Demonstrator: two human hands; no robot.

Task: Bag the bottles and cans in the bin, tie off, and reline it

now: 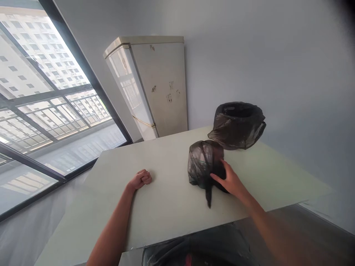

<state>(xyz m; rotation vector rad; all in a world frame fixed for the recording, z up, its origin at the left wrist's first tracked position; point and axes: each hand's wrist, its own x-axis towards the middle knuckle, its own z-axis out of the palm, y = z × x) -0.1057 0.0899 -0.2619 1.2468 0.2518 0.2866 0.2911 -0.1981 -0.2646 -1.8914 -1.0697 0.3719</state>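
A filled black plastic bag (200, 164) sits right of the middle of the pale table, with a twisted end trailing toward the front edge. Something light with a green mark shows faintly through its thin plastic. My right hand (227, 181) grips the bag's right side, thumb and fingers apart around it; part of the fingers is hidden behind the plastic. Curled into a fist, my left hand (141, 180) rests on the table left of the bag, with nothing visible in it.
Behind the bag, at the table's back right, stands a round bin lined with a black bag (238, 129), its mouth facing up. The pale table (163, 214) reaches toward the wall. A worn white fridge (163, 70) stands beyond, with a large window (55, 90) to the left.
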